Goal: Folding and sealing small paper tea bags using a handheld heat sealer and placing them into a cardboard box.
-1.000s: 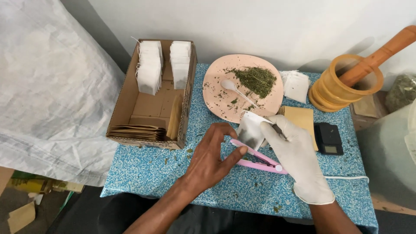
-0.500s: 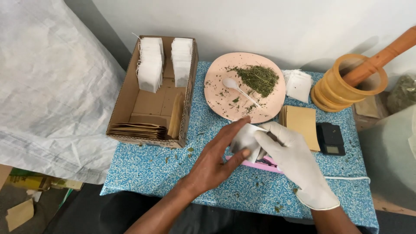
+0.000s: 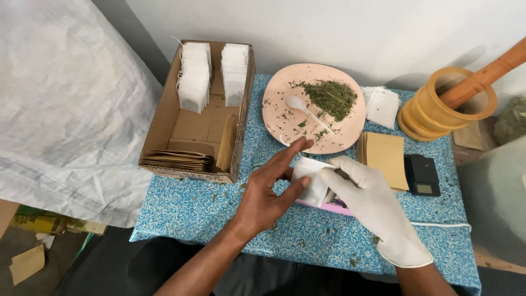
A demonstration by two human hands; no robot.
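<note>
Both hands hold a small white tea bag [image 3: 310,178] above the blue speckled table [image 3: 192,208]. My bare left hand [image 3: 268,192] pinches its left edge between thumb and fingers. My right hand [image 3: 372,205], in a white glove, grips its right side. A pink sealer tool [image 3: 334,208] lies on the table just under the bag, mostly hidden by the hands. Behind them sits a pink plate [image 3: 285,118] with a heap of dried green herbs [image 3: 331,98] and a white plastic spoon [image 3: 304,108].
A cardboard box [image 3: 164,118] at the left holds two rows of white tea bags [image 3: 194,82] and brown envelopes [image 3: 181,160]. Right of the plate: loose white bags [image 3: 382,105], tan envelopes [image 3: 386,155], a small black scale [image 3: 422,174], a wooden mortar [image 3: 438,109] with pestle [image 3: 487,74].
The hands brought the tea bag off the pink sealer and closer together. My left hand rose from the table and took the bag's left edge.
</note>
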